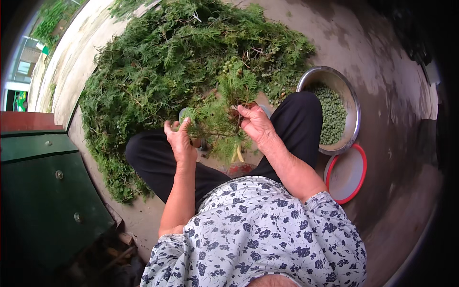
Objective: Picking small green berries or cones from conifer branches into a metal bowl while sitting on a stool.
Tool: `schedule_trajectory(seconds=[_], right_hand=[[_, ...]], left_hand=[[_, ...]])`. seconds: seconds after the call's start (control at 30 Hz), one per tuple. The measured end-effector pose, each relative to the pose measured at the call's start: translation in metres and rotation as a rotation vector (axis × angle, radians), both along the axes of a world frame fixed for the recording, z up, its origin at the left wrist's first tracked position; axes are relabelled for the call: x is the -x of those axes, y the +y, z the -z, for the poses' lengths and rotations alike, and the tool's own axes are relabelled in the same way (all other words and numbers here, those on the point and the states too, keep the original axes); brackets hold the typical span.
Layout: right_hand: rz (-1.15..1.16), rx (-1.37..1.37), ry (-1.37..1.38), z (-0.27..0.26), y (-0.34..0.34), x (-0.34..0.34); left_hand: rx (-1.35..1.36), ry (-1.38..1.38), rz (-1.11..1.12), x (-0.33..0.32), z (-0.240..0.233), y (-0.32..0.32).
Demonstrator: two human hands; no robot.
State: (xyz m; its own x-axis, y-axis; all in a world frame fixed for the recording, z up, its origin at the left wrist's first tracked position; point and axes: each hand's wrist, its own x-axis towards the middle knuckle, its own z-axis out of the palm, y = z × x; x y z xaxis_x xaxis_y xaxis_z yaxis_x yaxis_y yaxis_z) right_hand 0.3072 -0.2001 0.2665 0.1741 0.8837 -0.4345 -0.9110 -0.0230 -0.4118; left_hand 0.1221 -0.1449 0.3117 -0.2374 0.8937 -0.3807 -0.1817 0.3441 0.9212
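My right hand (pixel 256 123) grips the stem of a green conifer sprig (pixel 236 86), which looks like arborvitae and carries a few round green cones near its tip. At the sprig's left side is my left hand (pixel 180 138), its thumb and fingertips at the leafy ends; whether they pinch a twig is unclear. A large heap of cut conifer branches (pixel 161 71) spreads over the ground beyond my knees. Beside my right knee stands a steel basin (pixel 353 118), partly filled with small green cones (pixel 331 116).
A pale round basin with a red rim (pixel 363 179) lies close to the steel basin. At the left are green metal panels (pixel 43 186) with round fittings, and a red block (pixel 30 121) behind them. Dark debris (pixel 114 254) lies at the lower left.
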Motion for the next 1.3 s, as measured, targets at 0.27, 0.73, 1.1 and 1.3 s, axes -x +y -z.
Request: schedule_trajectory(seconds=[0.27, 0.73, 1.1, 1.3], right_hand=[[-0.059, -0.09, -0.071, 0.005, -0.006, 0.004], [-0.189, -0.127, -0.138, -0.017, 0.003, 0.024], [-0.106, 0.037, -1.167, -0.048, 0.017, 0.033], [0.029, -0.367, -1.865, -0.08, 0.045, 0.041]], left_hand=[[-0.404, 0.616, 0.71, -0.025, -0.019, 0.03], [-0.017, -0.265, 0.801, -0.044, -0.038, 0.053], [-0.132, -0.198, 0.566, -0.009, -0.023, 0.062], [-0.088, -0.094, 0.599, 0.0, -0.011, 0.069]])
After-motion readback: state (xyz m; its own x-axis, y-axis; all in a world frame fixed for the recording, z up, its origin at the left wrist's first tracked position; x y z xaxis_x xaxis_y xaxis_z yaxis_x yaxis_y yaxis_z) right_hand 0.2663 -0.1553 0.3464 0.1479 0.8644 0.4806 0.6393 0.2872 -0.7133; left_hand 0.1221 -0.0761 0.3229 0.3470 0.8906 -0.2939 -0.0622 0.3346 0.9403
